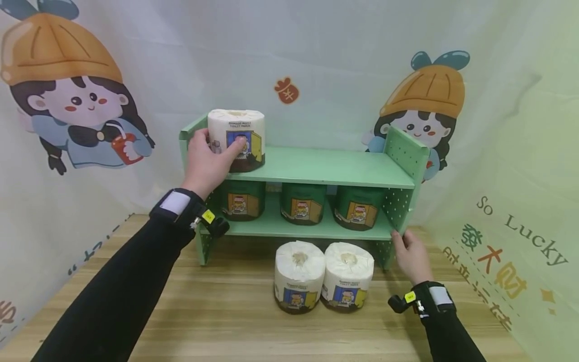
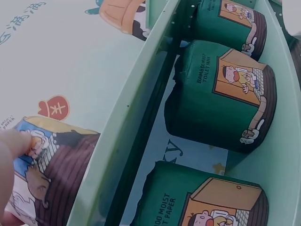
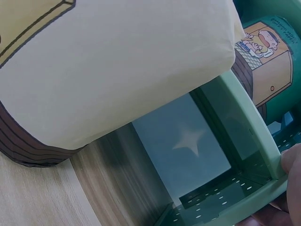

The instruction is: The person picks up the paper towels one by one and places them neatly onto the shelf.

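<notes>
My left hand grips a white-wrapped toilet paper roll at the left end of the top shelf, thumb across its printed front. In the left wrist view the thumb lies over the roll's picture. The two-tier green shelf rack stands on the wooden table. Low on its right side, my right hand pinches the edge of the perforated end panel. The right wrist view shows those fingers at the panel's corner. Several green-wrapped toilet paper rolls sit along the lower shelf.
Two more white-wrapped rolls, a left one and a right one, stand side by side on the table before the rack. A printed cloth backdrop hangs behind and along both sides.
</notes>
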`<state>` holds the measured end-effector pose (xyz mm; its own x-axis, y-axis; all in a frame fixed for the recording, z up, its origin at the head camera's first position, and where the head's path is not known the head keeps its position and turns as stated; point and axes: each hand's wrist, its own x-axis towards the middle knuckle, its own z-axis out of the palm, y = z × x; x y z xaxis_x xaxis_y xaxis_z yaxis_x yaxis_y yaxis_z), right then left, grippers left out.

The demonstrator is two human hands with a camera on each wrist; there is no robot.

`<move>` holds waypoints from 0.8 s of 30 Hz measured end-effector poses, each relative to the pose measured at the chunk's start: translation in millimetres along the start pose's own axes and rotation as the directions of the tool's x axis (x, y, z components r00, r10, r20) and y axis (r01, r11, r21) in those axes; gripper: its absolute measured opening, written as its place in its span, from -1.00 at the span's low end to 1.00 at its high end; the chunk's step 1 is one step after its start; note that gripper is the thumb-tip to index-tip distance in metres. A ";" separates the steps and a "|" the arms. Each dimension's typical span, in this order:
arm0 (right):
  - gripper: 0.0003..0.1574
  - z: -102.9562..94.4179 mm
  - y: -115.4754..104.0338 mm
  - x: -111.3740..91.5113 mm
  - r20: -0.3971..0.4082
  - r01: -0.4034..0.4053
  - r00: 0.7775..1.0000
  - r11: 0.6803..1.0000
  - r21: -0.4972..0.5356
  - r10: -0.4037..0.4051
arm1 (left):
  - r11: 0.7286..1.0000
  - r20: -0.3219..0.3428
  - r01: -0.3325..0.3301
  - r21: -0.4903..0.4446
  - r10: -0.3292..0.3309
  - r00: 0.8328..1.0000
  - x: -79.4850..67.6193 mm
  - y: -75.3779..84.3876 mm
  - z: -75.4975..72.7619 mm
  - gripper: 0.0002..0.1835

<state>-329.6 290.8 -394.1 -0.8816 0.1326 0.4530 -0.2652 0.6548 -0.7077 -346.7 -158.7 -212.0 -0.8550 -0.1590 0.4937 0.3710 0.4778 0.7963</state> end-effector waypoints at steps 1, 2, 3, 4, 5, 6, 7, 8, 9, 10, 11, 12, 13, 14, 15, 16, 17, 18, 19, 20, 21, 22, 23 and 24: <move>-0.48 -0.1 -0.4 0.1 0.002 0.000 1.000 1.000 0.000 0.000 | 1.000 -0.002 0.002 0.015 -0.002 1.000 1.3 0.0 -0.1 -0.09; -0.48 -0.2 -0.8 0.2 0.003 -0.001 1.000 1.000 0.000 0.001 | 1.000 -0.006 0.006 0.024 -0.006 1.000 2.4 0.1 -0.2 -0.09; -0.48 -0.4 -1.1 0.3 0.005 0.000 1.000 1.000 0.002 0.000 | 0.999 -0.007 0.015 0.032 -0.015 1.000 3.2 0.5 -0.2 -0.08; -0.48 -0.6 -1.5 0.4 0.006 0.000 1.000 1.000 0.003 0.000 | 0.999 -0.006 0.027 0.038 -0.027 1.000 4.1 0.7 0.1 -0.08; -0.48 -0.7 -1.7 0.3 0.006 0.001 1.000 1.000 0.004 -0.001 | 0.998 -0.006 0.041 0.040 -0.041 0.999 4.8 0.9 0.3 -0.07; -0.48 -0.8 -1.8 0.2 0.007 0.001 1.000 1.000 0.002 -0.001 | 0.998 -0.008 0.051 0.039 -0.051 0.999 5.5 0.9 0.7 -0.07; -0.48 -0.9 -1.8 0.0 0.007 0.001 1.000 1.000 0.001 -0.001 | 0.997 -0.008 0.063 0.040 -0.063 0.998 6.0 0.9 1.2 -0.07; -0.48 -0.9 -1.6 -0.2 0.009 0.002 1.000 1.000 0.002 -0.002 | 0.997 -0.010 0.067 0.039 -0.067 0.998 6.6 0.5 1.6 -0.08; -0.48 -0.9 -1.4 -0.3 0.010 0.002 1.000 1.000 0.001 -0.002 | 0.997 -0.011 0.071 0.044 -0.070 0.997 7.0 0.3 2.1 -0.09; -0.48 -0.9 -1.3 -0.5 0.011 0.002 1.000 1.000 0.002 -0.002 | 0.996 -0.011 0.072 0.050 -0.071 0.997 7.7 -0.1 2.6 -0.10; -0.48 -0.8 -1.1 -0.7 0.013 0.002 1.000 1.000 0.002 -0.002 | 0.996 -0.013 0.071 0.056 -0.070 0.997 7.9 -0.2 2.9 -0.11; -0.48 -0.7 -1.2 -0.9 0.014 0.002 1.000 1.000 0.004 -0.002 | 0.996 -0.015 0.069 0.060 -0.068 0.998 8.4 -0.5 3.4 -0.11; -0.48 -0.6 -1.2 -0.9 0.015 0.004 1.000 1.000 0.008 -0.004 | 0.995 -0.016 0.071 0.068 -0.070 0.997 8.6 -0.4 3.7 -0.11; -0.48 -0.5 -1.4 -0.9 0.016 0.004 1.000 1.000 0.010 -0.004 | 0.995 -0.018 0.070 0.075 -0.069 0.997 8.8 -0.2 4.0 -0.11; -0.48 -0.4 -1.6 -0.9 0.016 0.004 1.000 1.000 0.011 -0.004 | 0.994 -0.019 0.070 0.080 -0.069 0.997 8.8 0.2 4.3 -0.11; -0.48 -0.4 -1.6 -0.7 0.017 0.003 1.000 1.000 0.015 -0.003 | 0.994 -0.021 0.070 0.084 -0.068 0.997 9.0 0.2 4.6 -0.11; -0.48 -0.3 -1.7 -0.6 0.017 0.002 1.000 1.000 0.017 -0.002 | 0.993 -0.021 0.072 0.089 -0.070 0.997 9.1 0.5 4.6 -0.10; -0.48 -0.3 -1.6 -0.4 0.017 0.001 1.000 1.000 0.017 -0.001 | 0.993 -0.022 0.072 0.092 -0.070 0.997 9.3 0.6 4.8 -0.10; -0.48 -0.2 -1.4 -0.2 0.016 0.000 1.000 1.000 0.016 0.000 | 0.993 -0.022 0.074 0.095 -0.072 0.997 9.3 0.8 4.7 -0.10; -0.48 -0.2 -1.2 -0.1 0.015 -0.002 1.000 1.000 0.015 0.002 | 0.993 -0.024 0.074 0.094 -0.072 0.997 9.5 0.5 4.7 -0.09; -0.48 -0.3 -1.2 -0.1 0.015 -0.004 1.000 1.000 0.016 0.004 | 0.993 -0.025 0.077 0.091 -0.075 0.997 9.7 0.1 4.7 -0.09; -0.48 -0.4 -1.0 -0.1 0.015 -0.004 1.000 1.000 0.013 0.004 | 0.993 -0.025 0.081 0.087 -0.079 0.997 9.9 -0.4 4.6 -0.08; -0.48 -0.5 -1.0 -0.2 0.014 -0.003 1.000 1.000 0.013 0.003 | 0.993 -0.025 0.084 0.082 -0.082 0.996 9.9 -0.7 4.4 -0.08; -0.48 -0.6 -1.0 -0.3 0.014 -0.002 1.000 1.000 0.011 0.002 | 0.994 -0.025 0.084 0.074 -0.082 0.996 10.1 -1.2 4.3 -0.07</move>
<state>-328.8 290.5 -393.2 -0.8875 0.1235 0.4439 -0.2676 0.6462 -0.7147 -357.3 -157.1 -209.5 -0.8732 -0.2197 0.4351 0.2701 0.5250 0.8071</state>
